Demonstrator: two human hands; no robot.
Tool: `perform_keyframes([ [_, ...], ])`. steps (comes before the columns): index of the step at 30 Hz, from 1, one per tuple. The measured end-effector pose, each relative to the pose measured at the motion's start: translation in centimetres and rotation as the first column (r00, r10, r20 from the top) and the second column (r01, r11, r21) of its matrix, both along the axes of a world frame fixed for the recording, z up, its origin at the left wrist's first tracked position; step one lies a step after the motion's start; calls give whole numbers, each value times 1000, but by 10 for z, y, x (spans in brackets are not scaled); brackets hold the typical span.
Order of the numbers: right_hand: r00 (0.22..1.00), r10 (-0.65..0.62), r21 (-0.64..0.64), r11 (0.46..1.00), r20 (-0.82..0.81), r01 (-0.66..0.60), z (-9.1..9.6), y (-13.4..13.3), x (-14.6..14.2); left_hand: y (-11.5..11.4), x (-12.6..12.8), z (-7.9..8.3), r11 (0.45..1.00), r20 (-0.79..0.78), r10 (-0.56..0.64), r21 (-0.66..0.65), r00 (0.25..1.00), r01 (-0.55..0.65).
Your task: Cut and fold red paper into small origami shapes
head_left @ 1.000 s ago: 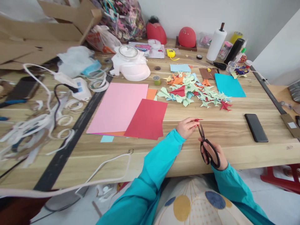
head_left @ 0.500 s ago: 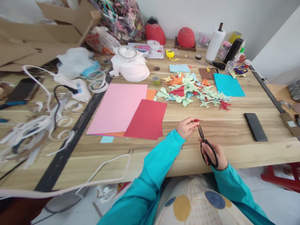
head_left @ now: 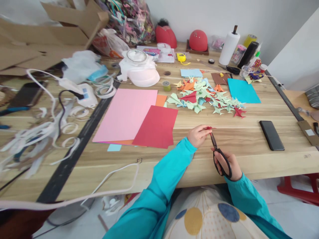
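My left hand [head_left: 198,136] pinches a small piece of red paper [head_left: 209,127] above the front part of the table. My right hand [head_left: 230,164] is closed round the handles of black-handled scissors [head_left: 214,142]. The blades point up at the red paper, and their tips meet it by my left fingertips. Whether the blades are closed on the paper I cannot tell. Left of my hands lie red paper sheets [head_left: 158,127] over a larger pink sheet [head_left: 129,113]. Beyond my hands is a heap of folded paper shapes [head_left: 196,94], mostly pale green, with some red and orange.
A black phone [head_left: 271,135] lies to the right. At the back right is a bright blue sheet [head_left: 243,90], with a paper towel roll [head_left: 229,48] behind it. White cables and strips [head_left: 37,136] clutter the left, near a power strip [head_left: 86,95]. A small tape roll [head_left: 166,86] stands behind the pink sheet.
The view has shifted very slightly. Both hands, the scissors and the red paper stay almost exactly where they were.
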State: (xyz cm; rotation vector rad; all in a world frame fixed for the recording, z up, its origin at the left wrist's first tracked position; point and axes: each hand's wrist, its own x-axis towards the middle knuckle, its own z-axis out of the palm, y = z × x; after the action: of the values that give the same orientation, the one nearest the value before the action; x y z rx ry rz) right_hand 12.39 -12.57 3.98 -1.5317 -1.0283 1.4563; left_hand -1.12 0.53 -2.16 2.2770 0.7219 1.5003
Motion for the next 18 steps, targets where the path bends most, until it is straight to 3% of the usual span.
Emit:
perform_keyframes([
  [18, 999, -22, -22, 1000, 26, 22, 0, 1, 0, 0, -3, 2, 1000, -34, -14, -13, 999, 13],
])
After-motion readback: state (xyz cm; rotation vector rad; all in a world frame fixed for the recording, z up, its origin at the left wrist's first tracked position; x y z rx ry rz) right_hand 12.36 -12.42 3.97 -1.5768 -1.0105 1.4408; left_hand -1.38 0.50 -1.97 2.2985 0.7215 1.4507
